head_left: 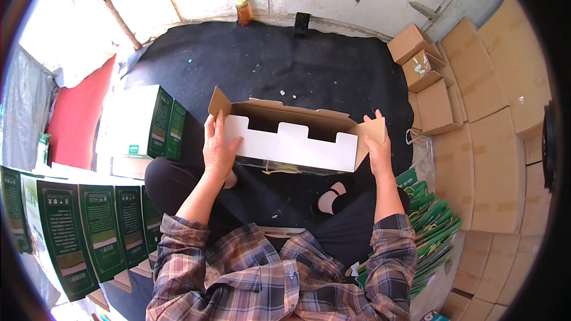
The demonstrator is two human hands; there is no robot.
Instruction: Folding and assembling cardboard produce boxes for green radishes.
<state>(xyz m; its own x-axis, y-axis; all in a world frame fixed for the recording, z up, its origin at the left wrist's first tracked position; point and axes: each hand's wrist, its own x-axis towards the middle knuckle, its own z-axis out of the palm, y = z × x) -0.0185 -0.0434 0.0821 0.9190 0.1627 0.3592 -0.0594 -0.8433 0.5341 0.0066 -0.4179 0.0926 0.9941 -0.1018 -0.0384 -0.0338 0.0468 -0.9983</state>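
Fingers of the left hand (pixel 219 157) lie close together against the left flap (pixel 219 100), with the thumb set apart on the white panel, so that the box (pixel 270 144) corner is pinched between them. Fingers of the right hand (pixel 379 153) are slightly spread behind the right flap (pixel 370 129), thumb in front, pinching it. Position: the box is in front of the torso, between both hands, above the black mat (pixel 238 53); whether it rests on anything cannot be told. Long axis: left to right across the body, right end slightly nearer. Opening: upward, brown interior exposed, notched white panel on the near side; a cord (pixel 273 172) shows at the lower near edge. Step in hand, as judged: setting the end flaps. Next move probably calls for folding both inward evenly, keeping the opening square, before closing the long sides. Surroundings: green boxes (pixel 104 232) at left, green flat stack (pixel 437 223) at right, brown cartons (pixel 499 172) beyond it.
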